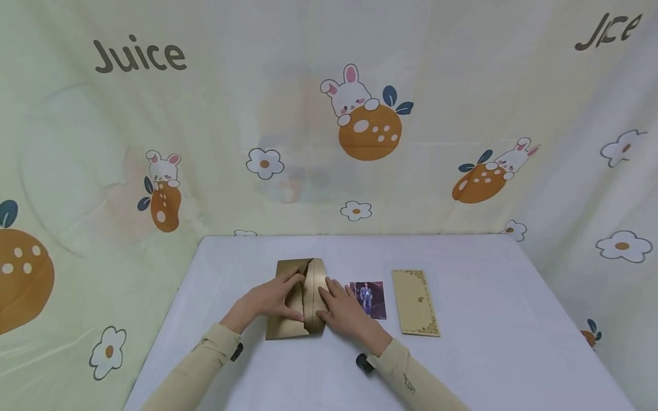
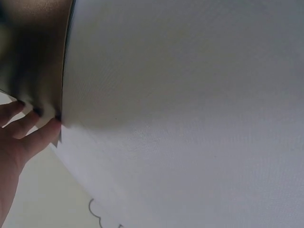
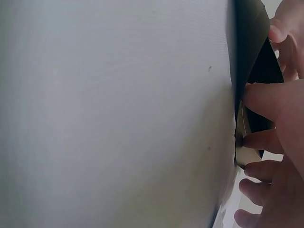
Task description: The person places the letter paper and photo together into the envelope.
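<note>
1. Nearest, beige sleeves [image 1: 190,368] reached in over the table, with a dark device [image 1: 364,363] at the right cuff.
2. The left hand [image 1: 272,298] lay on the gold envelope [image 1: 285,329], thumb and fingers spread wide, their tips near the edge of its folded flap [image 1: 316,274].
3. The right hand [image 1: 348,313] had its fingers fanned out, the tips touching the flap's right side.
4. The envelope lay left of the table's middle, under both hands, with a dark gap along the flap.
5. Just beside the right hand lay a photo print [image 1: 377,299] of a standing figure; right of it, a cream card with ornate corners [image 1: 413,302].
6. All rested on a white-covered table [image 1: 493,297].
7. Behind hung a pale curtain [image 1: 221,97] printed with rabbits, oranges, flowers and "Juice".
</note>
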`<state>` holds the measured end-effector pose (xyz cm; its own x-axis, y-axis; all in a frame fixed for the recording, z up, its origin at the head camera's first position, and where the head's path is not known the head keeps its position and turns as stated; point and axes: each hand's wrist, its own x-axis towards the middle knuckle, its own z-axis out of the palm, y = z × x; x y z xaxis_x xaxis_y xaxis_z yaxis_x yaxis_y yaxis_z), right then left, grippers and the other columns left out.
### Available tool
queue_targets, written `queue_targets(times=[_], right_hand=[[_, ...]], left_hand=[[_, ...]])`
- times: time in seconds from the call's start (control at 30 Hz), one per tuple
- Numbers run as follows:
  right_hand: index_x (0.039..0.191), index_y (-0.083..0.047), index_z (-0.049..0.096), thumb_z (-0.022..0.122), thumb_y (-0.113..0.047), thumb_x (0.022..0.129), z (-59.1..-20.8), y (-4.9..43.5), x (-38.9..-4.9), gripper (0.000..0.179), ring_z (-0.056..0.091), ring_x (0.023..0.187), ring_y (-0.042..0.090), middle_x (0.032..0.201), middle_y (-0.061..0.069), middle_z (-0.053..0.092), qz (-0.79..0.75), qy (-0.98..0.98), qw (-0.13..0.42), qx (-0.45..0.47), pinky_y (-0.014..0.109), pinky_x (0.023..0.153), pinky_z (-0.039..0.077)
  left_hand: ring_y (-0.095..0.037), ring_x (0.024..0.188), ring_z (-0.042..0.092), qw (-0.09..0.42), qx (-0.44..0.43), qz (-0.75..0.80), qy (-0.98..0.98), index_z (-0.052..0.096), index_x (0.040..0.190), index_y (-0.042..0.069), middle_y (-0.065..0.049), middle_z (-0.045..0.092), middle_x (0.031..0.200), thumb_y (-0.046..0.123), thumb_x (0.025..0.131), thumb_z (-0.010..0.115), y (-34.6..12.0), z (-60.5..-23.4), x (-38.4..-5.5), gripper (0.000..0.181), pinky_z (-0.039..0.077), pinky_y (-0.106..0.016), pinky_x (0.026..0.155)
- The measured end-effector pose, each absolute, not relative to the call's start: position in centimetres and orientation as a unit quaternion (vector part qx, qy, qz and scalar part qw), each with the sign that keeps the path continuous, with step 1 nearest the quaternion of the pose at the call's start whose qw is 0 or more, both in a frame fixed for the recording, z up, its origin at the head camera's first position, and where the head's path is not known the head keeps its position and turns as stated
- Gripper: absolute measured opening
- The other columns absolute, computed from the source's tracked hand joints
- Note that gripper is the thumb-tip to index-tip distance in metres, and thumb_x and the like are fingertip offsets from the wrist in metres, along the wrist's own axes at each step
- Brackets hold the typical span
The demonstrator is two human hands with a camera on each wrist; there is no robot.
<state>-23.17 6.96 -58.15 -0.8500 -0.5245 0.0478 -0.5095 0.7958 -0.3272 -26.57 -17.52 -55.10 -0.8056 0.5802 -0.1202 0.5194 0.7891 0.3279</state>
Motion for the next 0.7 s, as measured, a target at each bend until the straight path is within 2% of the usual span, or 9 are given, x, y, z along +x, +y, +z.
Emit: queue_targets(times=[0.33, 0.7], right_hand=[[0.15, -0.004, 0.045, 0.06, -0.037, 0.1, -58.1, 7.6, -23.2, 0.061, 0.03, 0.15, 0.042, 0.162, 0.022, 0.029, -0.19, 0.942, 0.023, -0.278, 0.063, 0.118, 0.026], [0.146, -0.002, 0.049, 0.064, -0.033, 0.099, -58.1, 10.1, -23.4, 0.059, 0.036, 0.146, 0.041, 0.157, 0.026, 0.038, -0.219, 0.943, -0.013, -0.252, 0.057, 0.116, 0.033]], left_hand=[[-0.042, 0.14, 0.045, 0.111, 0.288, 0.121, 0.943, 0.037, 0.149, 0.023, -0.022, 0.025, 0.164, 0.075, 0.073, 0.073, -17.0, -55.4, -26.7, 0.099, 0.051, -0.054, 0.1], [-0.042, 0.139, 0.046, 0.11, 0.29, 0.135, 0.941, 0.037, 0.147, 0.023, -0.023, 0.027, 0.162, 0.075, 0.072, 0.073, -17.1, -55.5, -26.5, 0.098, 0.05, -0.054, 0.101]])
